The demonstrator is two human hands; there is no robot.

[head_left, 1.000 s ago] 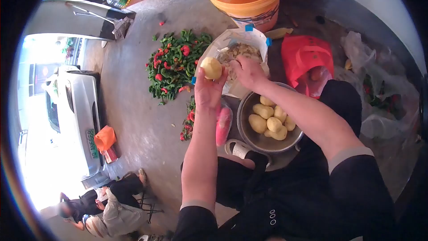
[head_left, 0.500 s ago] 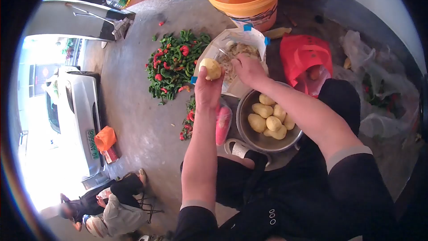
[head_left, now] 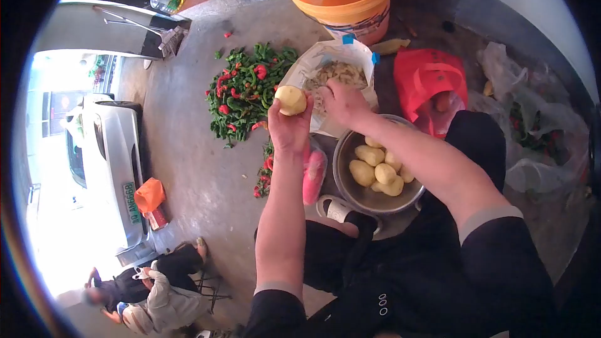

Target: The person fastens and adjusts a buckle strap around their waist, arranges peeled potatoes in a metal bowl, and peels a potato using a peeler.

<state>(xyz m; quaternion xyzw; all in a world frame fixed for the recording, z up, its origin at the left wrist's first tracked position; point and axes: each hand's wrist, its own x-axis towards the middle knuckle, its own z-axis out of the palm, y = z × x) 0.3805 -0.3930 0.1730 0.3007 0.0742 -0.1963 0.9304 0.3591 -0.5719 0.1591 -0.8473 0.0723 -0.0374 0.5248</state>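
Observation:
In my left hand (head_left: 290, 130) is a peeled, pale yellow potato (head_left: 290, 99), held up by the fingertips at the near left rim of a paper-lined box (head_left: 327, 126). My right hand (head_left: 344, 105) is closed just right of the potato, over the box. It grips a small metal tool, apparently a peeler, mostly hidden by the fingers now. Thin potato peelings (head_left: 341, 75) lie in the box. Below my right forearm stands a metal pot (head_left: 341, 181) with several peeled potatoes (head_left: 385, 173) in it.
Green and red peppers (head_left: 244, 91) are heaped on the floor (head_left: 188, 169) to the left. An orange bucket (head_left: 350, 15) stands beyond the box, a red bag (head_left: 426, 81) to its right. Clear plastic bags (head_left: 532, 169) lie far right. Another person (head_left: 166, 300) sits lower left, near a parked car (head_left: 116, 169).
My left hand has turned the potato, showing a paler face. My right hand has shifted slightly down and left; the metal tool that showed above its fingers is now hidden.

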